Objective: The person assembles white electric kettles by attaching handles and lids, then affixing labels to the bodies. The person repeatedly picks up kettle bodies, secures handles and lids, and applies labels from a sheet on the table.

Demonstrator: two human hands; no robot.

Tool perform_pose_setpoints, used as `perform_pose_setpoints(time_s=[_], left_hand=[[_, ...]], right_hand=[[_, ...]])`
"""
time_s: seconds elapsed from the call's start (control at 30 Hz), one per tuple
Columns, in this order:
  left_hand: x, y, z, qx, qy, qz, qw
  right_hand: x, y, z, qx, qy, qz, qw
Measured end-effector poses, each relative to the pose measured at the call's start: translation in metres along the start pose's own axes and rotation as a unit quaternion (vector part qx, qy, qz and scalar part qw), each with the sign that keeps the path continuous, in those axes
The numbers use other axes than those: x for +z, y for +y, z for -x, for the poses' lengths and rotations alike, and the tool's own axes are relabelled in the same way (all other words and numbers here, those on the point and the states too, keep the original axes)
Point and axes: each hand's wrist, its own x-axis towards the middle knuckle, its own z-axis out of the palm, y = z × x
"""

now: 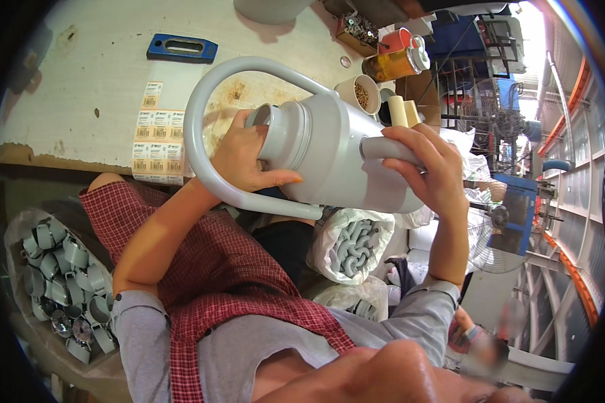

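A large grey jug [356, 154], shaped like a vacuum flask with a stepped neck, lies tilted on its side above my lap. A long grey hoop handle [196, 121] curves out from it around my left wrist. My left hand [245, 158] reaches through the hoop and grips the jug's neck, thumb along the collar and fingers at the open mouth. At the other end, my right hand [427, 164] wraps round a short grey tube-shaped grip [386, 149] on the jug's side. Part of the jug's underside is hidden.
The worktable [107, 80] holds a blue tool [181, 48], a label sheet [158, 134], a cup of small parts [361, 94] and a yellow-brown jar [390, 65]. Bags of grey curved pieces [353, 245] and shiny rings [67, 275] stand below. A fan [497, 221] is at right.
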Motion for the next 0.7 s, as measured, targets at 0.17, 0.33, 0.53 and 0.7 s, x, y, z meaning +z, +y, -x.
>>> perform_pose_setpoints(time_s=[0.17, 0.33, 0.53, 0.7], left_hand=[[0.0, 0.0, 0.0, 0.002, 0.003, -0.003, 1.0], [-0.001, 0.003, -0.001, 0.009, 0.007, -0.006, 1.0], [-0.002, 0.013, 0.002, 0.009, 0.007, -0.025, 1.0], [0.003, 0.012, 0.005, -0.025, 0.007, -0.022, 0.999]], right_hand=[[-0.002, -0.003, -0.003, 0.005, -0.019, 0.024, 1.0], [0.001, -0.006, -0.002, 0.032, -0.02, 0.011, 0.999], [0.007, -0.016, 0.003, 0.061, 0.009, 0.0, 0.998], [0.009, -0.018, 0.007, 0.05, 0.033, 0.037, 0.998]])
